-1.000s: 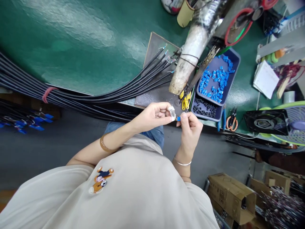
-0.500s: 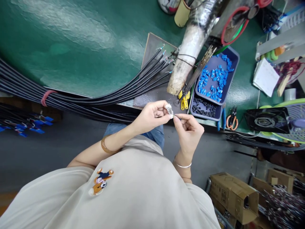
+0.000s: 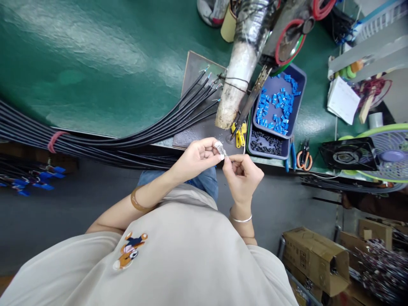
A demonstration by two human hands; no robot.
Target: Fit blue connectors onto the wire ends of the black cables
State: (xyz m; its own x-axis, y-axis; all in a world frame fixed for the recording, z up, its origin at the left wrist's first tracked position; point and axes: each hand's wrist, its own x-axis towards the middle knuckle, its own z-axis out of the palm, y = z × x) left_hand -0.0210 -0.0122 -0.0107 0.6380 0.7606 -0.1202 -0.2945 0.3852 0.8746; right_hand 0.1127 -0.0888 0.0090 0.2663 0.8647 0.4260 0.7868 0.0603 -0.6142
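Both my hands meet in front of my body at the bench edge. My left hand (image 3: 201,156) is closed, thumb against the fingers, with a crumpled whitish wrap (image 3: 219,147) at its index fingertip; whether it is worn or held I cannot tell. Touching that spot, my right hand (image 3: 242,172) pinches with thumb and index finger. Whatever lies between the fingertips is too small to name. Black cables (image 3: 165,123) with stripped, coloured wire ends lie on a dark board (image 3: 188,135) just beyond my hands. Yellow-handled snips (image 3: 239,135) rest near a whitish tube (image 3: 234,80).
Right of the board, a tray with blue connectors (image 3: 282,102) overlaps a tray with small black parts (image 3: 265,144). Blue-handled pliers (image 3: 290,157), orange-handled cutters (image 3: 304,157) and a black fan (image 3: 349,157) line the bench edge. A cardboard box (image 3: 314,257) stands lower right.
The camera view has shifted, so the bench items appear further left. My hands stay together in the same pinch, with the fingertips slightly closer.
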